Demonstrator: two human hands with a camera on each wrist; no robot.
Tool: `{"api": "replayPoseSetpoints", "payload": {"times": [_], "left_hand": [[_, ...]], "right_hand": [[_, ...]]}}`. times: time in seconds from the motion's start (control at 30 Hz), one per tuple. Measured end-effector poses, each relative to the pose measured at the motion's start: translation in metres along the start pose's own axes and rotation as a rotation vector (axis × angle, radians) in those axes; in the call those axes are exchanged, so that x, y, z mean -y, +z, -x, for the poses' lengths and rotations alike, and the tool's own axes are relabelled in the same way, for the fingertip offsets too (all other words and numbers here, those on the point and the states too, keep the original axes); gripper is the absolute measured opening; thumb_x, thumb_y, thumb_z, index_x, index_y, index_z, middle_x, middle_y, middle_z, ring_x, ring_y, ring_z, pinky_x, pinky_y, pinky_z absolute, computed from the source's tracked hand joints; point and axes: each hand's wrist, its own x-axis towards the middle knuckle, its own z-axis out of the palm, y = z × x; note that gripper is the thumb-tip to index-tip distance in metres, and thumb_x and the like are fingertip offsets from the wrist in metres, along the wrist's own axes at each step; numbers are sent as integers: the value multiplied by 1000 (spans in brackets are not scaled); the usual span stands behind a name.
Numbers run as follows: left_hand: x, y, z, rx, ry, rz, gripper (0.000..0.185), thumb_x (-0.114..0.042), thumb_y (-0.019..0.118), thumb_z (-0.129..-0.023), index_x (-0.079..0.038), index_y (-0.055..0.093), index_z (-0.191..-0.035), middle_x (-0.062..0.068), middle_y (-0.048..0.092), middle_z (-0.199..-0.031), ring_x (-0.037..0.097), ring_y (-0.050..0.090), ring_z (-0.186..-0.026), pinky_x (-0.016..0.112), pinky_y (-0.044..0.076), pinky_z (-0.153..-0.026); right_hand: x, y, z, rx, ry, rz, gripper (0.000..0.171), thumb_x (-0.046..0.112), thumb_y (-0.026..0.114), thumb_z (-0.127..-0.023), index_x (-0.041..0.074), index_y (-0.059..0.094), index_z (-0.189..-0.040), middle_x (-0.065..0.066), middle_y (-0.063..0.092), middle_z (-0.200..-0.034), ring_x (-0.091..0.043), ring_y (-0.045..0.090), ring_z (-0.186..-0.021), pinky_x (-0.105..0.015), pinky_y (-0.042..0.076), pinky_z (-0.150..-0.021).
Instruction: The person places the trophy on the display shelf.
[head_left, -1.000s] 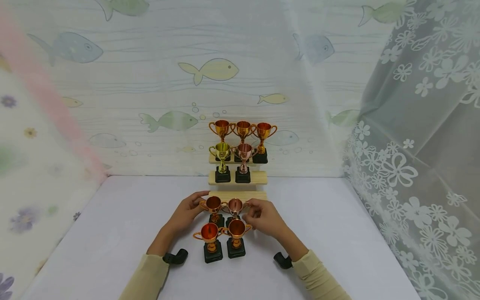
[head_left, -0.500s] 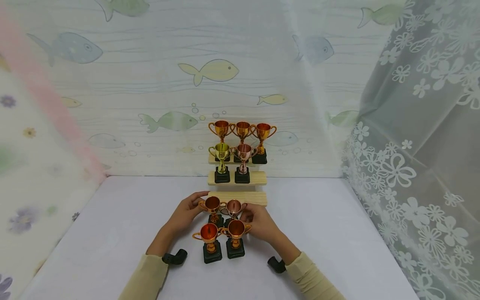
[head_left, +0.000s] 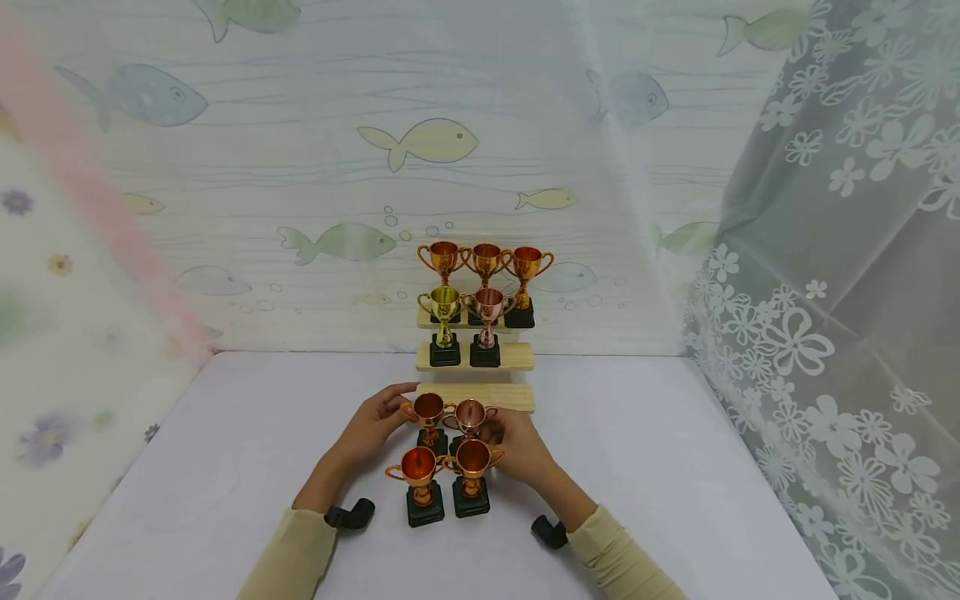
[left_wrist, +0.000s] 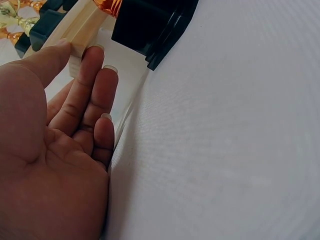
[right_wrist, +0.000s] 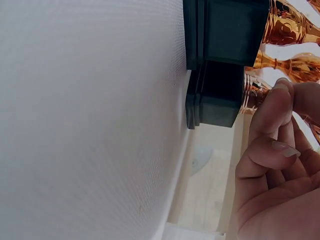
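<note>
in the lower middle of the head view four small trophy cups stand in a tight square on the white table (head_left: pixel 225 467), just in front of the lowest step of a wooden stepped stand (head_left: pixel 480 395). the left hand (head_left: pixel 369 430) lies at the left of the back row, its fingertips at the orange trophy (head_left: pixel 428 417), thumb stretched toward the step; in the left wrist view the fingers (left_wrist: pixel 87 87) are straight and relaxed, grasping nothing, their tips against the pale wood beside a black trophy base (left_wrist: pixel 150 25). the right hand (head_left: pixel 521 447) sits at the right of the square with its fingers curled in toward the stem of the rose-copper trophy (head_left: pixel 469 419); in the right wrist view the bent fingertips (right_wrist: pixel 272 107) meet that shiny stem just above its black base (right_wrist: pixel 212 95), so it reads as a pinch on it, though the thumb is hidden. in the front row stand a red-orange trophy (head_left: pixel 421 483) on the left and a copper-orange trophy (head_left: pixel 472 475) on the right, both upright on black bases, untouched and close against the right hand's knuckles. higher up in the middle of the frame, the second step carries a yellow-gold trophy (head_left: pixel 444 321) and a pink-copper trophy (head_left: pixel 487 323), and the top step a row of three orange-gold trophies (head_left: pixel 486 267). fish-patterned wallpaper (head_left: pixel 420 137) fills the back, and a white floral lace curtain (head_left: pixel 840 333) hangs at the right edge. both sleeves (head_left: pixel 288 558) are beige.
</note>
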Motion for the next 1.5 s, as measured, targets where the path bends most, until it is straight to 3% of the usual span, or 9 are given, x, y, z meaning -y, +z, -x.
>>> {"api": "replayPoseSetpoints", "payload": {"times": [0.17, 0.33, 0.73, 0.97, 1.27, 1.5], "left_hand": [[1, 0, 0, 3, 5, -1, 52, -27, 64, -109, -13, 49, -157, 7, 76, -121, 22, 69, -116, 35, 46, -106], [-2, 0, 1, 1, 7, -14, 52, -28, 63, -109, -14, 49, -157, 6, 76, -117, 22, 68, -114, 34, 46, -103], [-1, -1, 1, 5, 8, -13, 53, -27, 63, -109, -12, 48, -157, 7, 76, -118, 19, 68, -112, 26, 46, -101], [-3, -1, 0, 9, 6, -4, 54, -27, 62, -109, -9, 47, -158, 7, 76, -121, 19, 69, -115, 29, 46, -105], [-3, 0, 0, -1, -2, -8, 55, -26, 63, -109, -10, 46, -159, 5, 76, -119, 16, 70, -113, 38, 45, -109], [-5, 0, 0, 3, -22, 1, 54, -26, 63, -109, -12, 47, -158, 5, 76, -120, 18, 70, -115, 41, 46, -110]], "right_hand": [[1, 1, 0, -13, -7, 12, 13, 0, 81, -86, 4, 70, -93, 1, 65, -74, -8, 58, -66, -25, 50, -60], [2, 0, 0, -16, -15, 75, 14, 7, 83, -88, 6, 69, -91, 3, 63, -75, -7, 55, -66, -25, 48, -61], [8, -11, 0, -33, 8, 56, 15, 7, 83, -90, 9, 69, -86, 4, 66, -73, -8, 59, -66, -26, 50, -62], [12, -22, 0, -72, 19, 91, 10, 11, 82, -90, 12, 73, -86, 6, 69, -72, -8, 58, -64, -25, 47, -57], [15, -43, -4, -118, -8, 19, 9, 10, 81, -90, 7, 72, -89, 1, 68, -68, -11, 58, -59, -26, 45, -53], [18, -57, -9, -161, 14, -39, 10, 7, 81, -91, 5, 72, -97, -2, 72, -73, -15, 65, -59, -28, 52, -56]]}}
